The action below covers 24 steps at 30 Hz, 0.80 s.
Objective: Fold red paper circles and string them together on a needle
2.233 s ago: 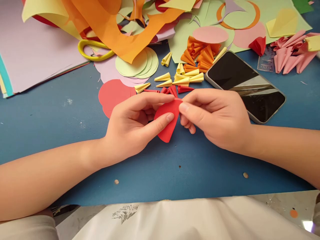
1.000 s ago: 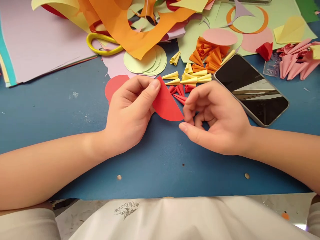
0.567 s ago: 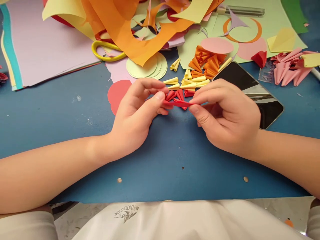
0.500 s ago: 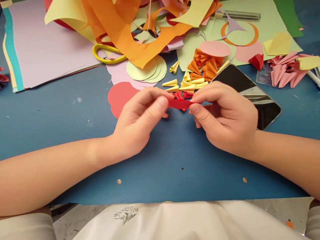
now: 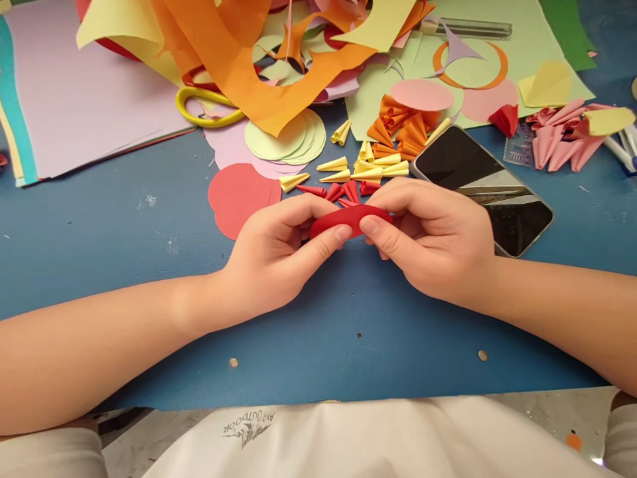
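Note:
Between my two hands is a red paper piece (image 5: 334, 222), rounded at its left end and seen nearly edge-on. My left hand (image 5: 283, 245) pinches it with the thumb in front and the fingers behind. My right hand (image 5: 432, 242) grips its other side, the thumb pressed on the near face close to the left thumb. Just beyond the fingers lie several small red paper cones (image 5: 351, 190). Behind those are several yellow paper cones (image 5: 334, 164) and a heap of orange cones (image 5: 411, 136). Red paper circles (image 5: 239, 192) lie left of my hands.
A phone (image 5: 497, 172) lies right of my right hand. Yellow-handled scissors (image 5: 182, 106) sit partly under orange paper scraps (image 5: 279, 99). Pale green circles (image 5: 276, 133), pink cones (image 5: 562, 143) and a lilac paper stack (image 5: 99, 86) lie around. The blue table's (image 5: 358, 372) front edge is near my body.
Both hands have come closer together and the red paper shows a wider face, lower and tilted toward me. My view has shifted slightly, uncovering more red cones and a yellow one.

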Available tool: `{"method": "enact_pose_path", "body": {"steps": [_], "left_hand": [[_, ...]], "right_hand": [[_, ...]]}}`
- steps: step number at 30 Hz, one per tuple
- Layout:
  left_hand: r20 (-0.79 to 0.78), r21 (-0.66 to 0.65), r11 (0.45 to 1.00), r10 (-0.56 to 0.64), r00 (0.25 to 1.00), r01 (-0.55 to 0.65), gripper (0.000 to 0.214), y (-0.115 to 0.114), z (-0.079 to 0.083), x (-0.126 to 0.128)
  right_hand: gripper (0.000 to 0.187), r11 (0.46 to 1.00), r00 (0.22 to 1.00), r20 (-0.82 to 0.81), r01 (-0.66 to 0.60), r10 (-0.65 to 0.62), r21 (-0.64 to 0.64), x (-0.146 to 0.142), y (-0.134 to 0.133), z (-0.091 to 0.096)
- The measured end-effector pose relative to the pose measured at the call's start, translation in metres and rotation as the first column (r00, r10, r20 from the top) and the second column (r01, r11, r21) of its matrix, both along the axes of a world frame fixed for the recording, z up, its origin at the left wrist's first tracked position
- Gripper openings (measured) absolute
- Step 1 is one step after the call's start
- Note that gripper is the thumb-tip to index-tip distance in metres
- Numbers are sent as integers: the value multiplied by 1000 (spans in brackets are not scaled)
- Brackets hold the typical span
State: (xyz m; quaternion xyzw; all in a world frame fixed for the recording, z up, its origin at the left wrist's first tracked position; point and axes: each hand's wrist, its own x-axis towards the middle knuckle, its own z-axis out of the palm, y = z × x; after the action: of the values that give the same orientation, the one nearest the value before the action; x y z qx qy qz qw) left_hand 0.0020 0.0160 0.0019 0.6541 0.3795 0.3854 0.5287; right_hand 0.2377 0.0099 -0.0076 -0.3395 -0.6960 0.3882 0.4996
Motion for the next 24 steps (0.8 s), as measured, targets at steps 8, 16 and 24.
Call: {"method": "enact_pose_path", "body": {"steps": [8,16,24], "left_hand": [[-7,-1,1000,3,1000,-3,30,-3,2,0],[-69,56,998,9,998,-6,32,-4,0,-1],[-211,148,988,74,975,-43,37,-5,1,-2]], "right_hand": [[21,996,993,114,33,-42,78,1,0,3],[22,994,981,180,60,-76,92,1,-3,5],[26,999,968,246,33,-42,39,6,-3,1]]}}
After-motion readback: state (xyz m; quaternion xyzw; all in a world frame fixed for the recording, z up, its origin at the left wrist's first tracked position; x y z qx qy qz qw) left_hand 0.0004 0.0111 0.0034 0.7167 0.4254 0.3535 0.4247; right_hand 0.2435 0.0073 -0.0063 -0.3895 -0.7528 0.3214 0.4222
